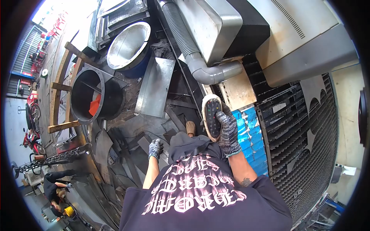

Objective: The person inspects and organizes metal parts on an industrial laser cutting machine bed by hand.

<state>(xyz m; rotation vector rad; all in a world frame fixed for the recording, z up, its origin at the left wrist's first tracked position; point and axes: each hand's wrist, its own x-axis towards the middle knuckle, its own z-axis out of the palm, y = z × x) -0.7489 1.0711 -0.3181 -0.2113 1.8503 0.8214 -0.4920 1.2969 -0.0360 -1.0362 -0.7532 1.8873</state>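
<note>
My right hand (pixel 229 133), in a grey knitted glove, is closed around a handheld remote control (pixel 212 117). The remote has a pale, rounded casing and a dark face with rows of small coloured buttons. My thumb lies over the edge of its face. My left hand (pixel 155 148), gloved the same way, hangs low beside my leg. Its fingers are curled in, and I see nothing in them. Below it lie loose sheet-metal offcuts (pixel 144 144).
On my right is a slatted cutting bed (pixel 285 115) under a large machine housing (pixel 308 42) with a grey duct pipe (pixel 210 73). A black flanged cylinder (pixel 115 102), a metal funnel (pixel 129 44) and a leaning sheet (pixel 155 86) stand ahead-left. Another person (pixel 52 188) bends at far left.
</note>
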